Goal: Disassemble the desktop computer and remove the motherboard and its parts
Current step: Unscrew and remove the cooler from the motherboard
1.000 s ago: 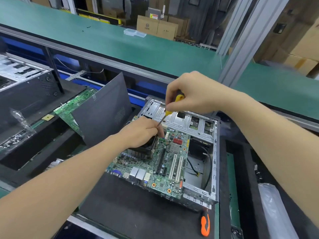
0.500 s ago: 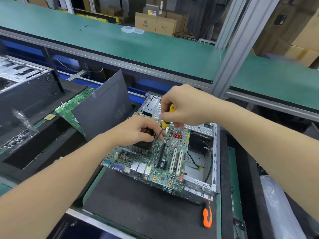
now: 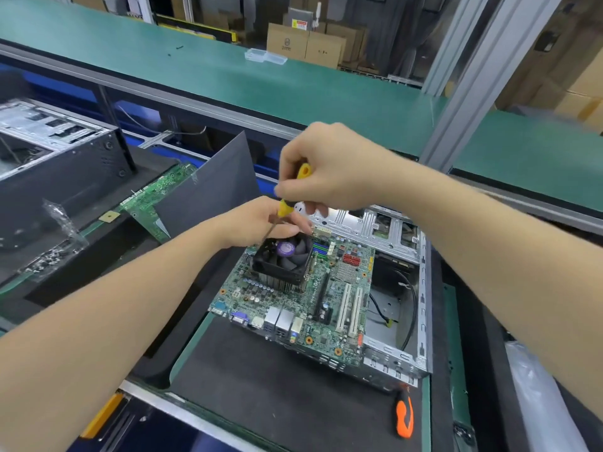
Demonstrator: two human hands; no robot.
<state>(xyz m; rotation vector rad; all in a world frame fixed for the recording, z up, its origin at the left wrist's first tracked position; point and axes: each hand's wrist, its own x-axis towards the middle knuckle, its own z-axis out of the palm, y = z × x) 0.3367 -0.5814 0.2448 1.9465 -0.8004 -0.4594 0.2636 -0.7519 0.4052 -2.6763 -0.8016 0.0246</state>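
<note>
A green motherboard (image 3: 329, 301) lies partly out of the open silver computer case (image 3: 421, 324), its port edge toward me. A black CPU cooler fan (image 3: 282, 261) with a purple centre sits on the board's far left. My right hand (image 3: 329, 177) grips a yellow-handled screwdriver (image 3: 288, 197) above the fan, shaft slanting down-left to the fan's far left corner. My left hand (image 3: 257, 223) rests at the fan's far edge, fingers curled around the screwdriver shaft near its tip. The tip is hidden.
An orange-and-black tool (image 3: 404, 417) lies on the black mat (image 3: 261, 393) in front of the case. A dark side panel (image 3: 208, 187) leans at the left over another green board (image 3: 153, 197). A second black case (image 3: 49, 158) stands far left. A plastic bag (image 3: 541, 399) lies right.
The motherboard has shifted out of the case toward the left. Both hands moved left with the screwdriver, from the board's middle to the fan's far corner, uncovering the fan.
</note>
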